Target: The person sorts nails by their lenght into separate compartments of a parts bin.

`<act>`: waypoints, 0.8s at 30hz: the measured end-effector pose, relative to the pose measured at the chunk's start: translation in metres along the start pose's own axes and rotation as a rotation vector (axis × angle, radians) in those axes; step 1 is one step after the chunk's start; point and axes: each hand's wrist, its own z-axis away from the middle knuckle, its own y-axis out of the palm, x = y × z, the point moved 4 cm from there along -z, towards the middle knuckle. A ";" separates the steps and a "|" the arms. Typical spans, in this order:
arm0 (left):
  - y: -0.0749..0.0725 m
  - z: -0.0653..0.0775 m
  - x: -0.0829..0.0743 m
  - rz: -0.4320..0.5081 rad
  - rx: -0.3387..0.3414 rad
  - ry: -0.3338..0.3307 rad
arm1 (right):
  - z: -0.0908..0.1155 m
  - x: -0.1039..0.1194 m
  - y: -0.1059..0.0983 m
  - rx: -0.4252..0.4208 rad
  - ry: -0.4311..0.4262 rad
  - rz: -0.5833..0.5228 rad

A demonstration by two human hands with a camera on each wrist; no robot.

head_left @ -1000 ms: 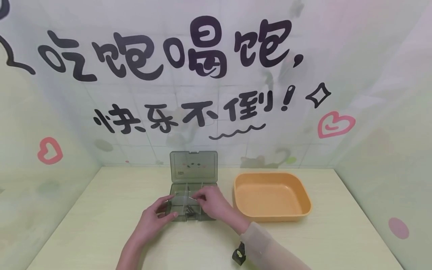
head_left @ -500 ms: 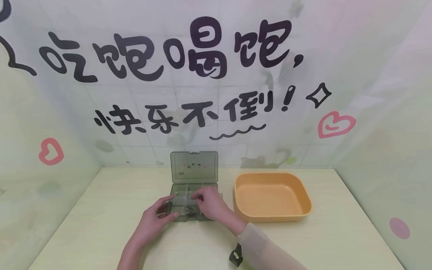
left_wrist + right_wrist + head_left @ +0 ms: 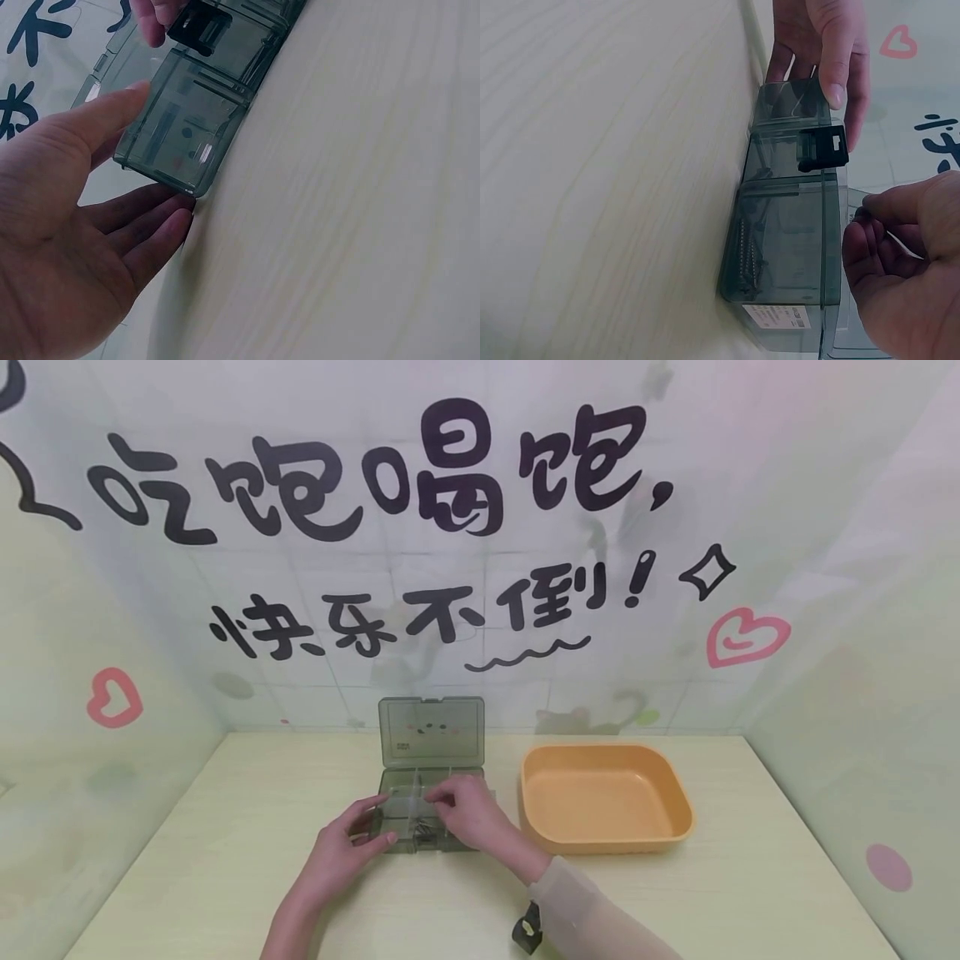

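Note:
A smoky grey plastic compartment box (image 3: 396,828) stands on the table with its lid (image 3: 431,743) raised at the back. At its left end, my left hand (image 3: 341,847) holds the corner, thumb along the upper edge and fingers against the side. Over the middle compartments, my right hand (image 3: 468,810) pinches a small dark piece (image 3: 861,213), seemingly a screw, mostly hidden by the fingertips. Several screws (image 3: 742,251) lie in the near right compartment in the right wrist view. More thin metal pieces (image 3: 424,833) sit in the near middle one.
An orange tray (image 3: 607,802) stands to the right of the box on the pale table (image 3: 435,910). A dark latch (image 3: 825,148) is on the box front. Behind rises a printed curtain (image 3: 337,693). A black strap piece (image 3: 528,930) is by the right sleeve.
A thin silvery piece showed at my right fingertips one second ago and no longer shows in the head view. The pieces in the near middle compartment look shifted. Both hands stay nearly in place.

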 end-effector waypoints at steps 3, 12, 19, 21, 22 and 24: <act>0.000 0.000 0.000 -0.006 0.001 0.003 | 0.000 0.000 -0.002 -0.019 -0.012 0.008; 0.000 -0.001 0.001 -0.026 -0.004 0.002 | 0.003 -0.003 -0.009 -0.066 -0.022 -0.026; -0.001 0.001 -0.001 -0.027 -0.003 0.007 | 0.004 -0.008 -0.016 -0.108 -0.012 -0.056; -0.001 0.002 -0.001 -0.028 -0.002 0.005 | 0.003 -0.009 -0.020 -0.133 -0.009 -0.053; -0.001 0.002 -0.001 -0.030 -0.002 0.001 | 0.002 -0.010 -0.022 -0.144 -0.007 -0.051; -0.001 0.002 -0.001 -0.034 -0.001 -0.003 | 0.001 -0.011 -0.026 -0.159 0.000 -0.052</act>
